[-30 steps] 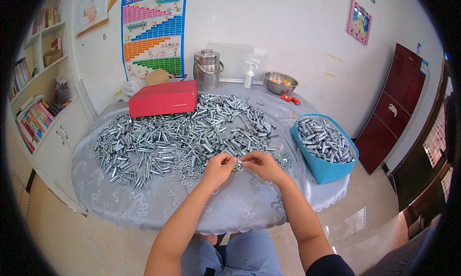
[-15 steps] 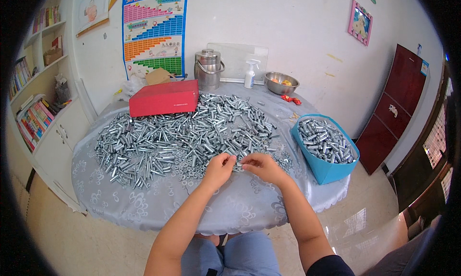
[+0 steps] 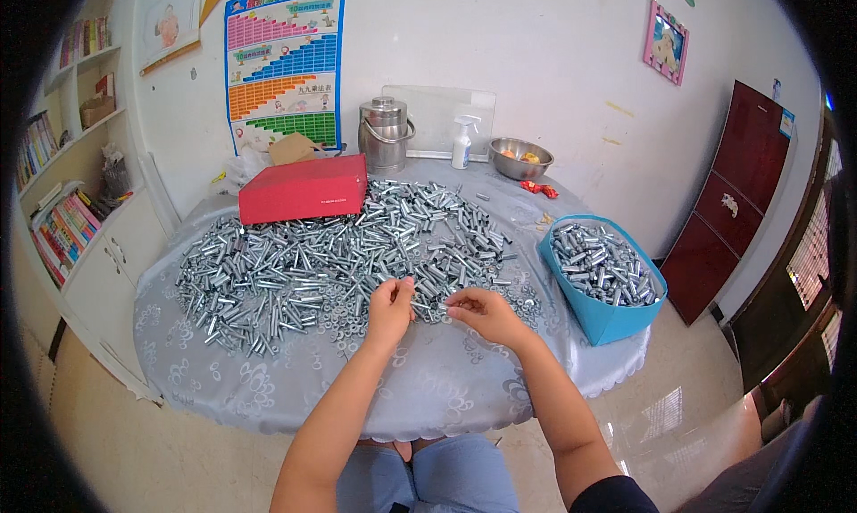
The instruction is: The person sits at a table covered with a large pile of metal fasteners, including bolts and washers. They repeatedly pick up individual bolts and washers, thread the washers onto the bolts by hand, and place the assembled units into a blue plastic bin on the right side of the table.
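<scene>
A wide heap of silvery metal tubes and bolts (image 3: 259, 281) lies on the table, with small washers (image 3: 346, 324) scattered along its near side. My left hand (image 3: 390, 311) is closed at the near edge of the heap. A thin metal bolt (image 3: 418, 306) seems to stick out from its fingers toward the right. Just to the right, my right hand (image 3: 486, 316) pinches a small silvery metal piece, too small to name, between thumb and fingertips. A blue fabric bin (image 3: 607, 321) at the right holds many metal sleeve pieces (image 3: 607, 261).
A red box (image 3: 303, 191) rests against the heap's far left. Behind stand a steel pot (image 3: 384, 138), a white spray bottle (image 3: 461, 145) and a metal bowl (image 3: 520, 160) with fruit. Red wrappers (image 3: 539, 189) lie near the bowl. A patterned grey tablecloth (image 3: 241, 392) covers the table.
My left hand has shifted left and a little away from my right hand, which stays nearly in place. A bolt now shows between the hands. The view has tilted slightly.
</scene>
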Demonstrator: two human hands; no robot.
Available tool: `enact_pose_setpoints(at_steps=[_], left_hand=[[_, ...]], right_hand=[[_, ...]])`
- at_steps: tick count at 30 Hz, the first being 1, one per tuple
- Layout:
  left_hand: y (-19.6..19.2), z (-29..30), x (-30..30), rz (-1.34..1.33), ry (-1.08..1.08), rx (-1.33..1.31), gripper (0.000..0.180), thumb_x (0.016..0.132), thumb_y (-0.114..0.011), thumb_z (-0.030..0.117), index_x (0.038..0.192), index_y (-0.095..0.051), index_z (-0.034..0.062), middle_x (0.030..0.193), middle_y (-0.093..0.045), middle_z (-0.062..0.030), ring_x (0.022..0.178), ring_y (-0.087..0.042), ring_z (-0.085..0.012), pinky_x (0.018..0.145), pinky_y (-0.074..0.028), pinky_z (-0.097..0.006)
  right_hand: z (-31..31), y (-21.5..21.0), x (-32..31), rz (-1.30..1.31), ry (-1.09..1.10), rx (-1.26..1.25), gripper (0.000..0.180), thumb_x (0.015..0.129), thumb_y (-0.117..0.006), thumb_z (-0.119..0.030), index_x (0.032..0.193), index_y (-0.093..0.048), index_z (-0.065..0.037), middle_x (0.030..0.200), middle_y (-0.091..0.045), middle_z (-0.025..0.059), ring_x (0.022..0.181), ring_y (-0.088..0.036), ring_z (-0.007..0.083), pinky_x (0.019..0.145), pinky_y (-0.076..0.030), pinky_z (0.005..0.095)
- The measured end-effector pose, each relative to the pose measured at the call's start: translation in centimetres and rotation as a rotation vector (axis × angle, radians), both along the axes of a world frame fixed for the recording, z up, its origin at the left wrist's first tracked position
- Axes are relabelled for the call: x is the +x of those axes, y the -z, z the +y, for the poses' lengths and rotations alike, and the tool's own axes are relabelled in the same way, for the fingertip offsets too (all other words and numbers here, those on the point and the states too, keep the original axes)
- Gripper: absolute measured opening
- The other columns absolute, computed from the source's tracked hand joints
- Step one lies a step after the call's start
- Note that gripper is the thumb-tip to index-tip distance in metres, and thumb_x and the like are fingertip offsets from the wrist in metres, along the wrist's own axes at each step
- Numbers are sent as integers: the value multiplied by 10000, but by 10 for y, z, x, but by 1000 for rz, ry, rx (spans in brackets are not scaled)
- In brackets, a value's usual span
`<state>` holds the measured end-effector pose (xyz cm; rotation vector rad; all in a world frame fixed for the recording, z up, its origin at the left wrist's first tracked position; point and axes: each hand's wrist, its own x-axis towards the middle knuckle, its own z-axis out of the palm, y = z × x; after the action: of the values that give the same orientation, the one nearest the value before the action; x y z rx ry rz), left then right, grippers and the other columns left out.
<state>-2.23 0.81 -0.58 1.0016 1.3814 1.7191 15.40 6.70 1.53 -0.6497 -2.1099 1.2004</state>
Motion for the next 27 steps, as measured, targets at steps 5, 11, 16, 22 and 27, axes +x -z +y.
enact_pose_setpoints(at_steps=[5, 11, 16, 22, 27], left_hand=[[5, 3, 0, 30, 22, 10, 292, 871, -529, 289, 775, -533, 13, 644, -509, -14, 466, -465, -81, 431, -372, -219], [3, 1, 2, -13, 8, 49, 284, 869, -535, 281, 773, -537, 14, 643, -512, -13, 468, -467, -81, 433, -381, -221], [2, 0, 3, 8, 20, 12, 274, 872, -530, 273, 785, -540, 14, 649, -514, -13, 482, -470, -80, 443, -390, -220], [11, 5, 1, 54, 16, 52, 275, 884, -507, 273, 801, -538, 13, 633, -496, -12, 484, -459, -76, 449, -387, -219], [18, 7, 6, 74, 120, -36, 307, 906, -448, 331, 859, -524, 38, 728, -519, -18, 593, -493, -88, 531, -402, -224]], right_hand=[[3, 4, 1, -90, -34, -7, 184, 816, -601, -104, 970, -598, -5, 839, -614, 29, 765, -558, 78, 707, -449, 220], [-1, -3, 1, -71, -32, -47, 189, 815, -603, -106, 972, -595, -1, 842, -611, 30, 772, -559, 80, 710, -448, 219], [-1, 0, 1, -90, -24, 1, 195, 812, -606, -110, 974, -595, -3, 839, -612, 34, 764, -560, 83, 705, -447, 220], [-1, 2, -2, -50, -18, 66, 187, 790, -620, -119, 945, -609, -14, 750, -610, 50, 672, -541, 97, 630, -447, 245], [-1, 6, -5, 12, 14, 93, 179, 792, -614, -118, 939, -610, -15, 779, -613, 66, 684, -552, 118, 639, -449, 258]])
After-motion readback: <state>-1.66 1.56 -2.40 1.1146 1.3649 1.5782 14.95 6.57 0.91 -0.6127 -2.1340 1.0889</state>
